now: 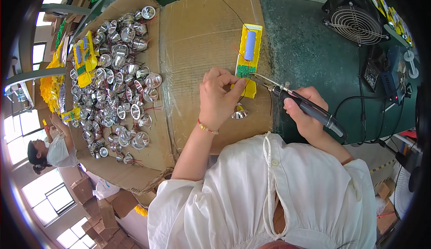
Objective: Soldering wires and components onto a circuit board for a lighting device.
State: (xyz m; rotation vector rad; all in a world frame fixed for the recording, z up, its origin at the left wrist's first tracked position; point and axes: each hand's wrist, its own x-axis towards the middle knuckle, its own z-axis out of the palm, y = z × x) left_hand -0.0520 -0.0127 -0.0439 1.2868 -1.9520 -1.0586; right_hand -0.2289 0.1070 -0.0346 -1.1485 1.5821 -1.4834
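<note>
My right hand (306, 120) grips a soldering iron (317, 113) with a dark handle and a thin metal feed tube along it. The iron's tip reaches a small green circuit board (245, 70) in an open yellow housing (249, 91). A blue cylindrical battery (250, 46) lies in the housing above the board. With fingertips pinched together, my left hand (218, 93) is at the board's lower left edge; what is between them is hidden. Just below, a silver reflector cup (239, 113) sits partly behind the left hand.
Left of the cardboard sheet (197, 38), a box (150, 166) holds many silver reflector cups (119, 56) and some yellow housings (84, 58). A black fan (354, 22) stands at the far right. Near it are a soldering station (393, 86) and cables. Another person (56, 148) is at the left.
</note>
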